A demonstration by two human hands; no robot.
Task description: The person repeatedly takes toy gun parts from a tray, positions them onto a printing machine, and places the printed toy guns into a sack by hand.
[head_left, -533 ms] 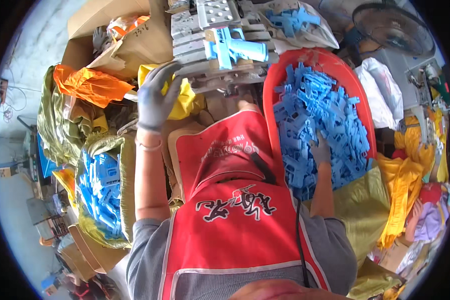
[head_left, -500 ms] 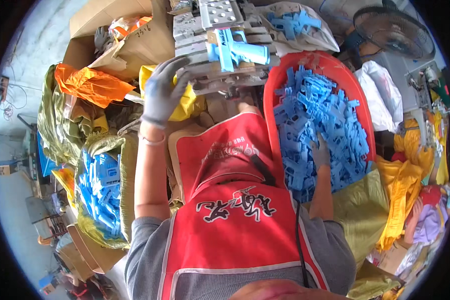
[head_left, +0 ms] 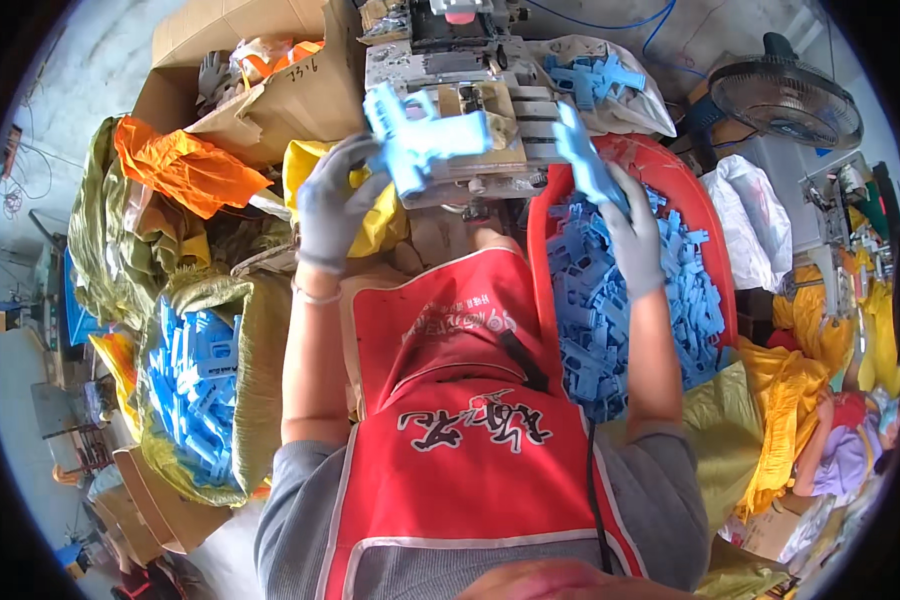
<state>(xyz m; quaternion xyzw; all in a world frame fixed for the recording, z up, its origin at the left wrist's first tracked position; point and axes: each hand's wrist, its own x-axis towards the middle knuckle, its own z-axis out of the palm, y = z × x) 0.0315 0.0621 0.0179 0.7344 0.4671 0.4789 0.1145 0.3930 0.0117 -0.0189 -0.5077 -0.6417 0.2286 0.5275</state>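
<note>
My left hand [head_left: 335,200], in a grey glove, grips a light blue plastic toy-gun part [head_left: 422,138] and holds it up in front of a grey metal machine [head_left: 470,100]. In my right hand [head_left: 625,220], also gloved, is a second blue plastic piece [head_left: 582,155], held above the upper rim of a red basin [head_left: 715,260]. That basin is heaped with several blue plastic parts [head_left: 600,320]. I wear a red apron over a grey shirt.
A yellow-green sack [head_left: 195,385] full of blue parts stands at my left. Cardboard boxes [head_left: 270,60], an orange bag [head_left: 185,165] and a yellow bag lie behind it. More blue parts [head_left: 600,75] lie in a white bag beside the machine. At the right are a fan [head_left: 785,95], white bags and yellow bags.
My left hand has lifted the blue part off the machine, toward the left. My right hand has risen from the basin's heap toward the machine, holding a blue piece.
</note>
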